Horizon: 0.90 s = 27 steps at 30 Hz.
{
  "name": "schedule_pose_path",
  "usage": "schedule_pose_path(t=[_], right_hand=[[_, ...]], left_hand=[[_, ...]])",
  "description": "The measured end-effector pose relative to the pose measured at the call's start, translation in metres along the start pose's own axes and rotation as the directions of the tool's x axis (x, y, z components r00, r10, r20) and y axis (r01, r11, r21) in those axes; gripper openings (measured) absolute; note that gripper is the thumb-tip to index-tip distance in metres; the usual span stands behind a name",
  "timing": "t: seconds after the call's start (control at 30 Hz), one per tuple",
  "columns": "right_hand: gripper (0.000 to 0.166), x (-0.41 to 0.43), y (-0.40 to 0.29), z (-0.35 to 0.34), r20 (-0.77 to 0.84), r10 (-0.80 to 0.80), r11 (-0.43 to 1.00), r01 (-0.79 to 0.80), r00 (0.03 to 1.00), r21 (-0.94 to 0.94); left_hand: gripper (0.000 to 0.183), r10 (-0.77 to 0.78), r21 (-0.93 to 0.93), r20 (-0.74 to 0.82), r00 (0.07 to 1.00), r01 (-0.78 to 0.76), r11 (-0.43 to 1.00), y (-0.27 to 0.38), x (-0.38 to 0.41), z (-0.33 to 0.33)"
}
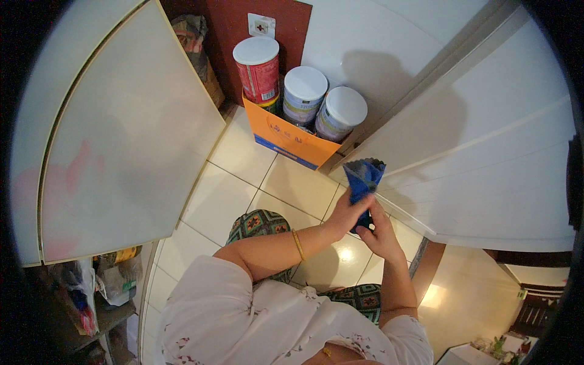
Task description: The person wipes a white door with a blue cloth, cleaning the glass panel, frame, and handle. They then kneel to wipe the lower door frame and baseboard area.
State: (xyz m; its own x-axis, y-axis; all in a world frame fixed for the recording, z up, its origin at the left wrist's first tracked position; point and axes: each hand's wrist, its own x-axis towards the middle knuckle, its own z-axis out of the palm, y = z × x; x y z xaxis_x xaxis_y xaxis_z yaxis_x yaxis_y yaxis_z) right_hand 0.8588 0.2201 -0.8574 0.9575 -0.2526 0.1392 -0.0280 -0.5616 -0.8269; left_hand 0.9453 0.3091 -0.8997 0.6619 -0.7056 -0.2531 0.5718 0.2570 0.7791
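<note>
A blue item with a scalloped dark edge, perhaps a folded glove or pouch (364, 179), fans out above my hands. Around its narrower middle my left hand (349, 212) is closed, with a yellow bangle on that wrist. My right hand (381, 232) grips its lower, darker end, close beside the left. Beyond my hands an orange paper bag (292, 137) with a blue lower band stands on the tiles. In its opening are a red can with a white lid (258, 70) and two pale cans with white lids (305, 96) (341, 114).
A white cabinet door (127, 127) stands at the left, above shelves (114, 317) with bagged goods. Along the right runs a large white door or panel (492, 150). A wall socket (261, 27) sits behind the bag; my patterned knees (260, 226) are over the tiled floor (296, 187).
</note>
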Motion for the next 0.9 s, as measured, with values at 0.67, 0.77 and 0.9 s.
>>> schedule_pose_path(t=[0.67, 0.77, 0.9], right_hand=[[0.046, 0.154, -0.364, -0.280, -0.159, -0.952, 0.074, -0.305, 0.263, -0.949], [0.053, 0.164, -0.376, -0.271, -0.421, -0.796, 0.213, -0.449, 0.435, -0.868], [0.050, 0.156, -0.380, -0.273, -0.388, -0.833, 0.199, -0.440, 0.395, -0.876]], left_hand=[[0.034, -0.379, -0.406, -0.012, 0.925, 0.342, 0.848, -0.028, 0.030, -0.017], [0.034, -0.382, -0.417, -0.019, 0.924, 0.340, 0.843, -0.023, 0.029, -0.022], [0.033, -0.349, -0.268, -0.116, 0.930, 0.309, 0.912, -0.039, 0.028, -0.011]])
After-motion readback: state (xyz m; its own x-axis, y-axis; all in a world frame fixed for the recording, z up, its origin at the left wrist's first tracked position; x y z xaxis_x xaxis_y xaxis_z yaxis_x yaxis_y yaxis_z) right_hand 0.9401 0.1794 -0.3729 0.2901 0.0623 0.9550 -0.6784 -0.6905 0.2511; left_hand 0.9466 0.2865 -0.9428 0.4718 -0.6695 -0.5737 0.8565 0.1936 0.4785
